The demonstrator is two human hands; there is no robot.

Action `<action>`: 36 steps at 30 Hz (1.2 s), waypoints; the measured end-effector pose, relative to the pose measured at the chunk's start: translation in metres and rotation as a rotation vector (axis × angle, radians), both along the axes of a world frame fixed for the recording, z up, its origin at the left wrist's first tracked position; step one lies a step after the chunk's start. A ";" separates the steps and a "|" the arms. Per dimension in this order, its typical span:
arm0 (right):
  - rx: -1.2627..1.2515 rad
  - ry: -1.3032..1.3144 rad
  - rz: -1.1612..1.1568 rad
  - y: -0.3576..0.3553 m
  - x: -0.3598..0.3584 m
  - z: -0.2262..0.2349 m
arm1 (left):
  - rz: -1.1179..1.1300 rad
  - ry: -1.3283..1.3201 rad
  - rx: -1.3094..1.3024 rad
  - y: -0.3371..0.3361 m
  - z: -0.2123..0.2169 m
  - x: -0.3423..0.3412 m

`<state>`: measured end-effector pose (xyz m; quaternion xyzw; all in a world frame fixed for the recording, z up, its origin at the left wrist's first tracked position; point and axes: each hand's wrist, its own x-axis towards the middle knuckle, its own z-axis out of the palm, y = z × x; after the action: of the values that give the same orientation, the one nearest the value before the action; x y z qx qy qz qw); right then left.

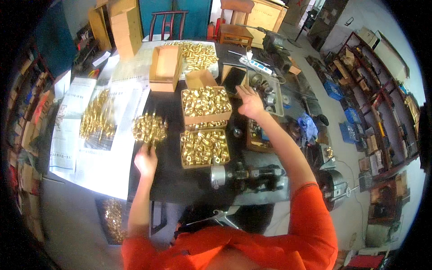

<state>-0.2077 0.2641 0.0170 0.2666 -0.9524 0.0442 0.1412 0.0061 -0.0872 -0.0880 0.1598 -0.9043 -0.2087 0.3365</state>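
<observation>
My left hand (146, 161) is at the near edge of a loose heap of brass fittings (150, 129) on the dark table. Its fingertips blur into the heap, so whether they grip a piece does not show. Over on the right, my right hand (250, 102) has its fingers stretched out beside a black phone (233, 80) that leans on a small cardboard box; whether they touch is unclear. Between my hands stand two cardboard boxes filled with brass fittings, the farther box (207, 119) raised higher than the nearer box (182, 155).
Newspaper sheets (65, 148) on the left carry a pile of long brass pieces (98, 116). Farther back are an open cardboard box (163, 85) and more brass pieces (198, 55). A metal tool fixture (247, 175) lies near the front edge; a power strip (256, 64) sits at back right.
</observation>
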 end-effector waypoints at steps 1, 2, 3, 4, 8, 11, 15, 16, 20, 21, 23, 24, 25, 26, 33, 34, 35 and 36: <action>0.035 -0.012 -0.010 -0.003 -0.009 -0.003 | -0.009 -0.003 0.000 0.000 -0.001 -0.001; 0.071 -0.025 -0.013 -0.008 -0.016 -0.003 | -0.011 -0.007 0.002 0.001 0.002 0.000; 0.106 -0.038 -0.018 -0.011 -0.022 -0.003 | -0.019 -0.018 0.025 0.002 0.005 0.001; 0.119 -0.049 -0.031 -0.013 -0.026 -0.004 | -0.022 -0.015 0.010 0.002 0.007 0.000; 0.183 -0.115 -0.061 -0.011 -0.038 -0.012 | -0.031 -0.008 -0.012 0.002 0.002 -0.001; 0.123 -0.057 -0.032 -0.008 -0.039 -0.013 | -0.036 -0.026 0.003 0.004 0.006 -0.001; 0.034 -0.089 -0.073 -0.007 -0.035 -0.009 | -0.053 0.016 0.003 0.004 0.007 -0.001; -0.051 -0.030 -0.049 -0.001 -0.035 -0.005 | -0.065 0.027 0.012 0.005 0.008 -0.001; -0.493 0.012 -0.019 0.023 -0.002 0.024 | -0.012 -0.009 0.026 0.008 0.013 0.002; -0.605 -0.031 0.009 0.035 0.010 0.026 | -0.001 -0.045 0.021 0.006 0.010 0.002; -0.771 -0.074 0.022 0.063 0.045 0.034 | 0.005 -0.060 -0.011 0.010 0.011 -0.001; -0.833 -0.084 0.021 0.075 0.064 0.033 | 0.010 -0.064 0.011 0.009 0.011 0.000; -0.948 -0.155 -0.037 0.089 0.080 0.021 | 0.016 -0.071 0.035 0.008 0.009 0.000; -1.060 -0.224 -0.102 0.104 0.099 0.011 | 0.017 -0.077 0.061 0.008 0.008 0.000; -1.294 -0.218 -0.312 0.156 0.249 -0.046 | -0.071 -0.219 0.122 0.004 0.011 0.007; -1.296 -0.229 -0.345 0.156 0.265 -0.052 | -0.087 -0.221 0.119 0.003 0.012 0.008; -1.342 -0.248 -0.353 0.160 0.277 -0.065 | -0.091 -0.248 0.109 0.005 0.017 0.009; -1.388 -0.269 -0.363 0.159 0.285 -0.071 | -0.095 -0.276 0.099 0.009 0.024 0.009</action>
<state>0.0777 0.4229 -0.0541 -0.0543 -0.7434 0.6460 0.1645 0.0152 -0.0784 -0.0636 0.1605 -0.9372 -0.2445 0.1903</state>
